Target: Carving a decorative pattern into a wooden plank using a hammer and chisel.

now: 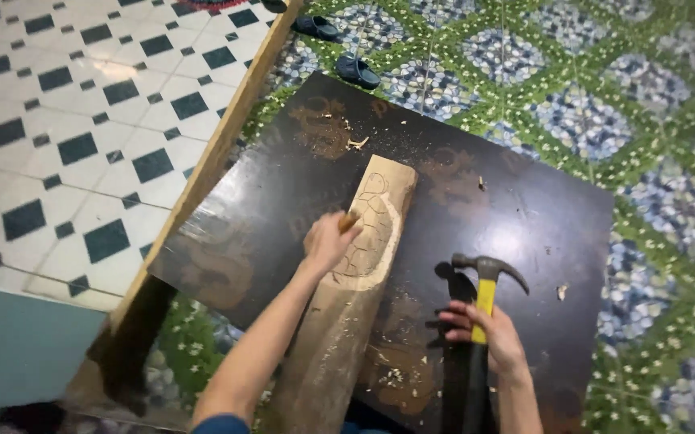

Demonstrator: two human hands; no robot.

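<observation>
Here, low in the frame, the right hand (494, 337) clenches a hammer (482, 301) head-up, clear of the work. At centre, the left hand (327, 241) grips a chisel (349, 221) against the plank's (363, 249) carved outline, steadying it. The dark board (516, 217) beneath shields the tiled floor (645, 120).

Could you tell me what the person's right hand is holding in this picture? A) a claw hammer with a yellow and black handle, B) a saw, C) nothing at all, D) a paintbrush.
A: the right hand grips a claw hammer by its yellow and black handle, head raised, while the left hand holds a chisel against the carved wooden block.
</observation>
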